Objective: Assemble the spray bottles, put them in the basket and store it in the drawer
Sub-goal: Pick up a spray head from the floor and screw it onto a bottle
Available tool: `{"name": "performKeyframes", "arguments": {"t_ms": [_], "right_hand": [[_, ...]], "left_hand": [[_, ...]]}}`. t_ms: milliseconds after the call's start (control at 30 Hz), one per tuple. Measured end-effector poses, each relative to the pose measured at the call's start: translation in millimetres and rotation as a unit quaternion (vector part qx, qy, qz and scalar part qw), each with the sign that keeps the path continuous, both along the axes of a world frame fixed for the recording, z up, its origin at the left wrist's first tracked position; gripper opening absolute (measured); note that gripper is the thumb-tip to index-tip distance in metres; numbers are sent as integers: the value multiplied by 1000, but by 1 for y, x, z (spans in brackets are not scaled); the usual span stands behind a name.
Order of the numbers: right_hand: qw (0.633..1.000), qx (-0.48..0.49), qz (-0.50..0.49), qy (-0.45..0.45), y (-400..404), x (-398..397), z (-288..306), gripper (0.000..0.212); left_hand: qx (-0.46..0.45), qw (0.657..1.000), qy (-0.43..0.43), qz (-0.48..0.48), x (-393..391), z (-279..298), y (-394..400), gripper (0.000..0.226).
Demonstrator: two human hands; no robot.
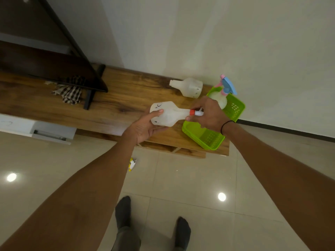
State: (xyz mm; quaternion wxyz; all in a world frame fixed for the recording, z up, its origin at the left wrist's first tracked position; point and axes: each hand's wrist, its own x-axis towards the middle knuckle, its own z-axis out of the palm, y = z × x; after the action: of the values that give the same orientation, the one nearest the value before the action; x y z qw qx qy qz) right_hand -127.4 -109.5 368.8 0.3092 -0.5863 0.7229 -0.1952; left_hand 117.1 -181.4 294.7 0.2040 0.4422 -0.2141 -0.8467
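Right hand (pixel 208 115) on sprayer cap (pixel 196 112), seemingly.

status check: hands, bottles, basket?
Left hand grips bottle body; right hand on its red-collared spray head. One assembled bottle in green basket. Headless bottle waits on shelf. Nothing blocking.

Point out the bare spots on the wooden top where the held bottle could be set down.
Freest: the wooden top between the checked cloth and the capless bottle. Also the front strip below the cloth. Crowded: the right end, where the green basket, the bottle standing in it and both hands sit.
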Motion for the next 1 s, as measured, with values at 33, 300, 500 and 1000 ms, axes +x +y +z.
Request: {"name": "performKeyframes", "arguments": {"t_ms": [33,300,500,1000], "right_hand": [[999,-13,-30,-7,6,-5,1,33],[989,-80,-123,-26,52,-42,11,31],[988,-105,-109,-18,78,-65,26,49],[987,-53,-139,65,63,-106,2,29]], "left_hand": [[4,1000,5,8,-9,4,6,60],[-52,994,-92,9,-75,14,46,39],[-171,950,-260,-23,-108,19,57,46],[-52,978,-204,3,-219,-4,91,39]]}}
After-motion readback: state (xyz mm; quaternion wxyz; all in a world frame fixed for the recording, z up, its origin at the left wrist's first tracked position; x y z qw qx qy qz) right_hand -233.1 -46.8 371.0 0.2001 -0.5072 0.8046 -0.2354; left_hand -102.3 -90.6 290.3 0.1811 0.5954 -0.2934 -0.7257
